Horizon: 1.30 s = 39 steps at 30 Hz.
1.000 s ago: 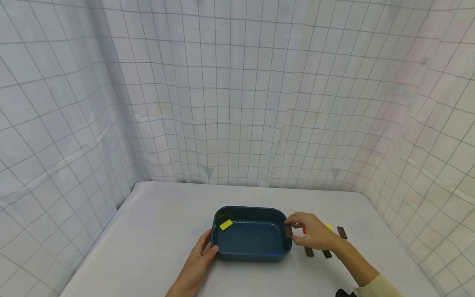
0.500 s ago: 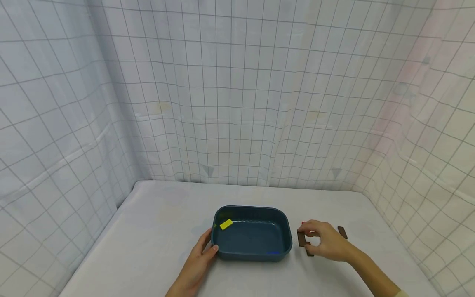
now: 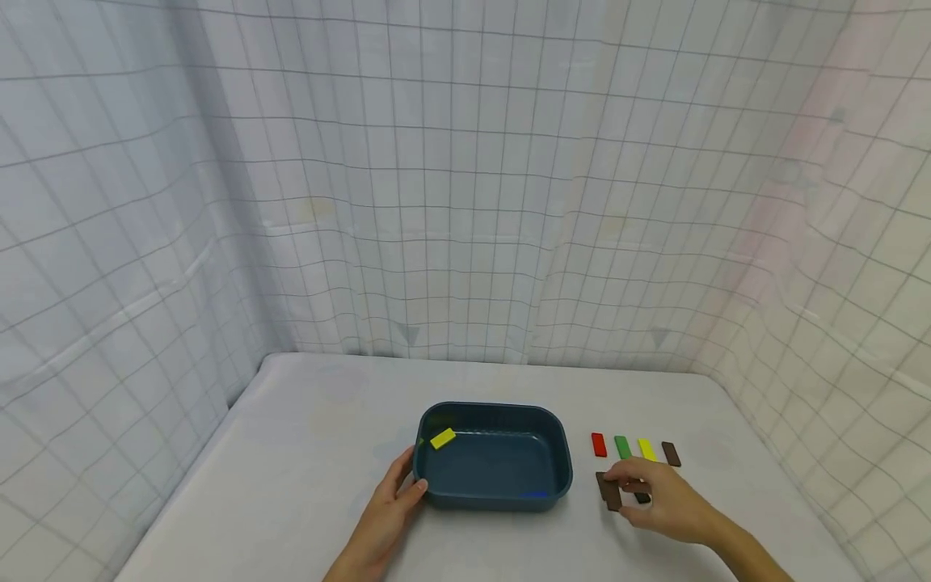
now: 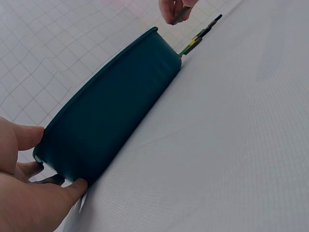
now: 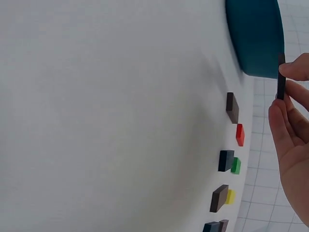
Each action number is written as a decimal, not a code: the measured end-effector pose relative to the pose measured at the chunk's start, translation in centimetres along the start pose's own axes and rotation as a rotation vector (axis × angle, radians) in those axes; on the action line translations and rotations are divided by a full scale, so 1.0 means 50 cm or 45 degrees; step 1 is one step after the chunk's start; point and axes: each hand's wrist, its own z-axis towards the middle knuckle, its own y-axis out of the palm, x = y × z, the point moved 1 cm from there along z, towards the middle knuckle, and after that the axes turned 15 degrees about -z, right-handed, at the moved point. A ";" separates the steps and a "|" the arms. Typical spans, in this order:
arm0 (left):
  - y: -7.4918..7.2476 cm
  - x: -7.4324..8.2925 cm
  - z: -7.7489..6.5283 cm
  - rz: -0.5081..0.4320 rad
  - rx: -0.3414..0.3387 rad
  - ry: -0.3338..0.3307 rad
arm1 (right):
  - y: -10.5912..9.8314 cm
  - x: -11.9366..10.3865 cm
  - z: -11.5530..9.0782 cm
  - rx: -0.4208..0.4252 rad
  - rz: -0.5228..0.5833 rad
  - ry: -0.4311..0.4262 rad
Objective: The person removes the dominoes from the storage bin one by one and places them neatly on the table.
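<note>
My left hand grips the left end of a dark blue rectangular plastic tub, thumb at the front corner and fingers along the end wall. Inside the tub a yellow block lies at the far left, and a patch of blue shows by the near right corner. To the right of the tub, my right hand pinches a flat dark brown block between thumb and fingers. Raised above the table, this block overlaps another brown block in the head view.
Beyond the right hand lies a row of small flat blocks: red, green, yellow and brown. A black block shows partly behind the fingers. White gridded curtains enclose the white table.
From the tub's right rim, my right hand has moved right and nearer with the brown block still pinched. The coloured row has come into view. The left hand and tub have stayed put.
</note>
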 end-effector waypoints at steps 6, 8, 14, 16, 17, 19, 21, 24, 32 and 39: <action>0.002 0.005 -0.002 0.011 0.007 0.013 | 0.029 0.020 -0.021 -0.082 0.030 0.040; 0.002 0.005 -0.003 0.013 0.000 0.018 | 0.038 0.025 -0.024 -0.105 0.011 0.059; 0.002 0.005 -0.003 0.008 -0.006 0.016 | 0.054 0.028 -0.031 -0.181 -0.068 0.115; 0.002 0.005 -0.003 0.008 -0.004 0.015 | 0.056 0.027 -0.032 -0.188 -0.100 0.118; 0.002 0.005 -0.003 0.008 -0.003 0.016 | 0.056 0.027 -0.032 -0.188 -0.113 0.116; 0.003 0.005 -0.003 0.008 -0.002 0.014 | 0.056 0.026 -0.031 -0.185 -0.143 0.102; 0.003 0.004 -0.002 0.007 0.000 0.014 | 0.056 0.026 -0.031 -0.186 -0.162 0.087; 0.004 0.003 -0.003 0.011 0.002 0.012 | 0.055 0.025 -0.032 -0.200 -0.158 0.081; 0.004 0.001 -0.002 0.018 0.002 0.010 | 0.051 0.020 -0.034 -0.223 -0.141 0.101; 0.004 -0.001 -0.002 0.013 0.009 0.014 | 0.036 0.019 -0.025 -0.244 -0.115 0.082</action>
